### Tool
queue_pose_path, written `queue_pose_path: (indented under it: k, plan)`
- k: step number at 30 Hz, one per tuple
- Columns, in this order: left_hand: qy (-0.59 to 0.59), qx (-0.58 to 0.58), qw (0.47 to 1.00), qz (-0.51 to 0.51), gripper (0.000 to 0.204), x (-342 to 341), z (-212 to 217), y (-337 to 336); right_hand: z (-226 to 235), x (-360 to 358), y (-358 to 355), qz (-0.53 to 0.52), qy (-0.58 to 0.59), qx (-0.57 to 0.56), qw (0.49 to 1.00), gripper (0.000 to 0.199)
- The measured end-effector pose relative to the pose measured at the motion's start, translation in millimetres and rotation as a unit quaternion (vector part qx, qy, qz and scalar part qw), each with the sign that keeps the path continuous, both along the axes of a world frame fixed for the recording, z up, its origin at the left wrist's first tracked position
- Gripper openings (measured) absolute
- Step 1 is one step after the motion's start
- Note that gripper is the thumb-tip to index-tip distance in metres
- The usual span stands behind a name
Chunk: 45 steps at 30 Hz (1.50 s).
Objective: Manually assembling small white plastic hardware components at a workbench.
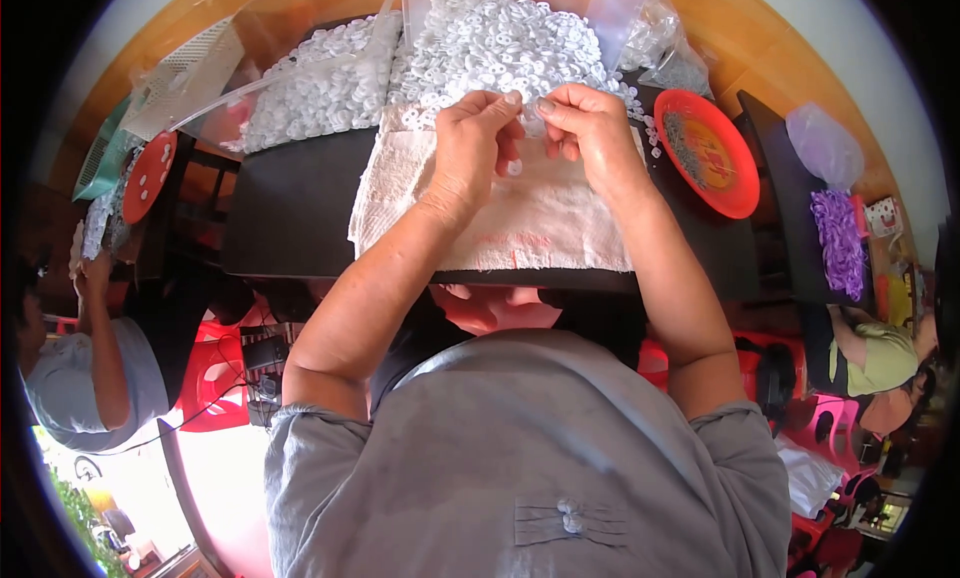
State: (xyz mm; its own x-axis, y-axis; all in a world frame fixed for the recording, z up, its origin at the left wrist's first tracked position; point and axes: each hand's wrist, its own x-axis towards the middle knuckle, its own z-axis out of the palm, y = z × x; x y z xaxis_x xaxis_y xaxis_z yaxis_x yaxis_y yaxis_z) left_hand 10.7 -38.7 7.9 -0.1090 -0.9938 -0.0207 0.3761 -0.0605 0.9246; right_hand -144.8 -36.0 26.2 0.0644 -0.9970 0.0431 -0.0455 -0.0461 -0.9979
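My left hand [474,146] and my right hand [592,136] are close together over a cream towel [560,228]. Both are closed in a pinch with thumbs facing each other. A small white plastic piece [514,167] shows at the curled lower fingers of my left hand. Whatever lies between my right thumb and forefinger is too small and blurred to name. Just beyond my fingertips rises a large heap of small white plastic pieces [490,38], many with holes in them.
A red plate [742,193] with many thin metallic bits lies to the right on the black table [290,208]. Clear plastic panels [225,98] flank the heap. Clear bags [665,48] lie at far right. A co-worker [90,368] sits left, another person [880,353] right.
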Motion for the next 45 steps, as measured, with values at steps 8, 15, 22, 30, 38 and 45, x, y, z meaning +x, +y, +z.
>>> queue_pose_path:
  k: [8,15,22,30,38,45]
  plan:
    - [-0.006,-0.039,0.998,0.04,0.022,10,2,-7,-4,-10,0,0.011,0.295,-0.142,0.945,0.018]
    - [0.005,-0.037,0.999,0.04,0.016,8,1,-5,-33,-7,20,0.002,0.61,-0.314,0.728,0.018]
    - [-0.018,-0.037,0.998,0.037,0.014,5,-2,-6,-36,-9,18,0.051,0.627,-0.311,0.713,0.013]
    - [-0.045,-0.014,0.999,0.017,0.016,0,0,-4,-30,-8,6,0.096,0.609,-0.238,0.75,0.016]
    - [-0.065,-0.013,0.997,0.039,0.013,2,-9,-7,-16,2,5,0.126,0.651,-0.206,0.72,0.015]
    - [-0.111,-0.059,0.989,-0.072,0.019,0,-6,-1,-12,-48,-14,0.174,0.178,0.018,0.968,0.021]
